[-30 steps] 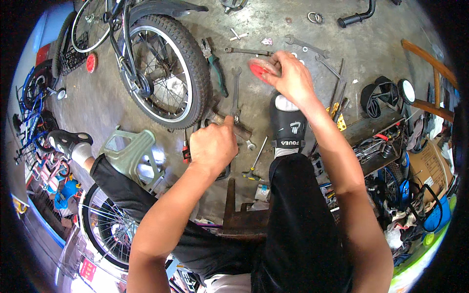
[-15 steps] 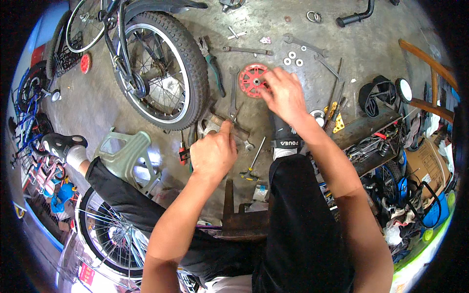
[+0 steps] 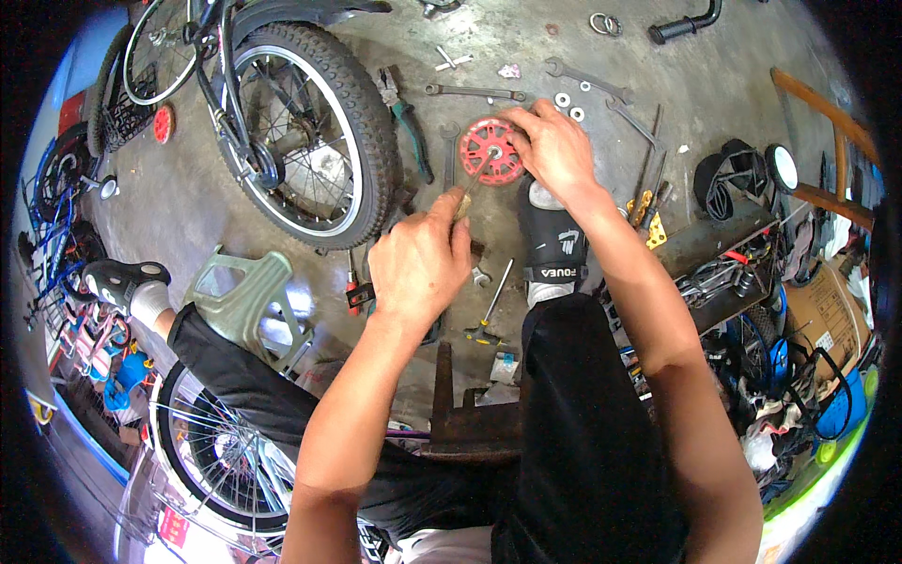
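A red spoked plastic wheel (image 3: 490,162), like a small training wheel, is in front of me near the middle of the view. My right hand (image 3: 554,150) grips its right edge, thumb and fingers round the rim. My left hand (image 3: 421,261) is closed on a thin pointed metal tool (image 3: 476,182), whose tip reaches the wheel's lower left side. Most of that tool's handle is hidden in my fingers. Left of the wheel lies a wrench (image 3: 451,150). Green-handled pliers (image 3: 412,136) rest farther left.
A bicycle wheel (image 3: 381,150) stands at the left, with a green plastic stool (image 3: 225,287) below it. Wrenches (image 3: 474,92) and washers (image 3: 576,114) lie beyond my hands. A yellow-handled T-shaped tool (image 3: 484,334) is near my shoe (image 3: 556,244). A tool tray (image 3: 719,287) sits at right.
My left hand has moved up and right, bringing the thin tool's tip to the red wheel. My right hand has shifted slightly up and now holds the wheel's rim.
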The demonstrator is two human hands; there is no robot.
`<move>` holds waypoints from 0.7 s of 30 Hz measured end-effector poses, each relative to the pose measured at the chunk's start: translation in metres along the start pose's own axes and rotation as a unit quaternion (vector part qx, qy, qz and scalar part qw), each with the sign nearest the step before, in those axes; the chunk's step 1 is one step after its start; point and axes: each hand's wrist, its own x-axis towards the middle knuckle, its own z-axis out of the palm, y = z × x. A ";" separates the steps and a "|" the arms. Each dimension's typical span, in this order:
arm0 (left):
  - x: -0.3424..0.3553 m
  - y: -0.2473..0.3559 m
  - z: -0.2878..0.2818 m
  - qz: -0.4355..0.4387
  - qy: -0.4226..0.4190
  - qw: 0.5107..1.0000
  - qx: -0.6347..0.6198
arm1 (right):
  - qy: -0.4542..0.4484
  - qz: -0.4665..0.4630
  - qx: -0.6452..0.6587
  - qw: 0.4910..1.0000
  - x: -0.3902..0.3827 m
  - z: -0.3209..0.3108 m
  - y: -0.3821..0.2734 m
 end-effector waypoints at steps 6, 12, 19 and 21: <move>0.003 0.000 0.003 0.003 -0.013 1.000 0.021 | -0.003 0.000 0.014 1.000 0.000 0.001 0.007; 0.009 0.006 0.003 0.007 -0.023 0.999 0.031 | -0.014 -0.017 0.021 1.000 0.001 0.001 0.016; 0.003 0.002 0.005 -0.018 -0.037 0.999 0.017 | -0.044 -0.011 0.016 0.999 0.006 -0.010 0.011; 0.008 0.002 0.003 -0.008 -0.032 0.999 0.011 | -0.039 -0.020 0.022 0.999 0.011 -0.009 0.014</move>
